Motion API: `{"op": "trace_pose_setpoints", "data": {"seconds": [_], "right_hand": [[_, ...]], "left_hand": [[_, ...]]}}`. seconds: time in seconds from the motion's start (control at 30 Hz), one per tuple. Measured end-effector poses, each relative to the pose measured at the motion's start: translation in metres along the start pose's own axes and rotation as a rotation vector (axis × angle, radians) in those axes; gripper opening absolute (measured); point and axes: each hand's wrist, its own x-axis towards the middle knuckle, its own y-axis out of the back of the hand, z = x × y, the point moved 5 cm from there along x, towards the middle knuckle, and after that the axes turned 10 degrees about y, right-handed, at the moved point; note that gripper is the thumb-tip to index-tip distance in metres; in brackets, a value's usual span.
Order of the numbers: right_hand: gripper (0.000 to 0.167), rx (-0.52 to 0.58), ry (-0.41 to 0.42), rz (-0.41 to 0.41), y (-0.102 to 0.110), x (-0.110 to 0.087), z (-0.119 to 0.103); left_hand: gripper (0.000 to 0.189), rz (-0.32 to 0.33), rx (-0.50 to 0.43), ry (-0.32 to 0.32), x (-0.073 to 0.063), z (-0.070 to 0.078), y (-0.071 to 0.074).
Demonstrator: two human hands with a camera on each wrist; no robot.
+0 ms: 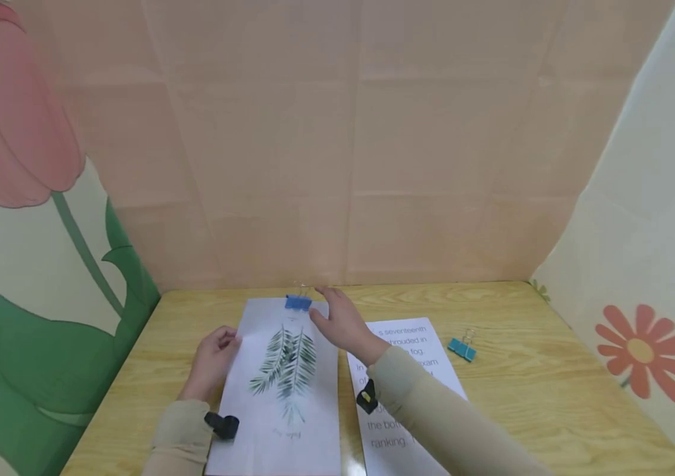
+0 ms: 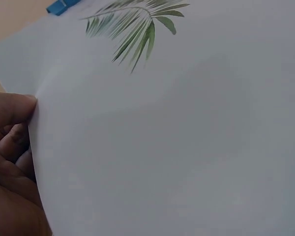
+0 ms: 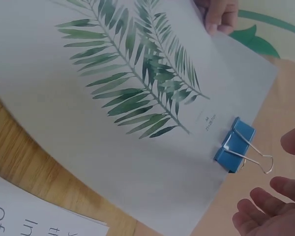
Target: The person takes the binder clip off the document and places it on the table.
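Note:
A white sheet printed with green fern leaves is held up in front, with a blue binder clip fastened on its top edge. My left hand pinches the sheet's left edge between thumb and fingers; in the left wrist view the thumb presses on the paper. Near the clip, my right hand is apart from it with fingers spread and nothing in the palm. The right wrist view shows the clip with its wire handles sticking out beyond the paper, toward the right hand's fingers.
Printed text pages lie on the wooden table to the right, partly under my right forearm. Farther right sits a second, teal binder clip. A pinkish cloth hangs at the table's back edge, with flower-patterned cloth at both sides.

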Motion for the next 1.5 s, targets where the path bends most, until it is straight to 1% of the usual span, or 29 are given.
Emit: {"op": "trace_pose_setpoints", "data": {"seconds": [0.27,0.53,0.67,0.8,0.9,1.0,1.17,1.3,1.4,1.5], "right_hand": [[0.057,0.016,-0.007,-0.019,-0.002,0.007,-0.005],[0.057,0.058,-0.028,-0.022,-0.003,0.01,-0.006],[0.052,0.075,-0.039,-0.017,-0.005,0.011,-0.004],[0.039,0.099,-0.041,-0.002,-0.006,0.013,-0.003],[0.032,0.116,-0.033,-0.001,-0.005,0.013,-0.003],[0.027,0.134,-0.015,-0.018,-0.004,0.013,-0.003],[0.023,0.161,0.037,-0.046,-0.001,0.012,-0.008],[0.02,0.176,0.062,-0.05,0.004,0.012,-0.013],[0.022,0.209,0.065,-0.063,0.007,0.011,-0.016],[0.033,0.274,0.073,-0.077,0.007,0.011,-0.014]], "left_hand": [[0.016,-0.004,0.001,-0.031,-0.003,0.004,-0.002],[0.017,-0.009,0.007,-0.019,-0.001,0.003,-0.005],[0.017,-0.015,-0.008,-0.015,-0.001,0.002,-0.005],[0.017,-0.018,-0.013,-0.005,0.0,0.001,-0.006],[0.017,-0.014,-0.015,-0.001,0.0,-0.001,-0.007],[0.017,-0.016,-0.021,0.0,0.001,-0.002,-0.007],[0.019,-0.021,-0.025,0.008,-0.003,0.0,-0.004],[0.019,-0.023,-0.034,0.001,-0.006,0.002,-0.001],[0.019,-0.026,-0.04,0.008,-0.009,0.004,0.001],[0.018,-0.025,-0.042,0.008,-0.008,0.004,0.002]]}}
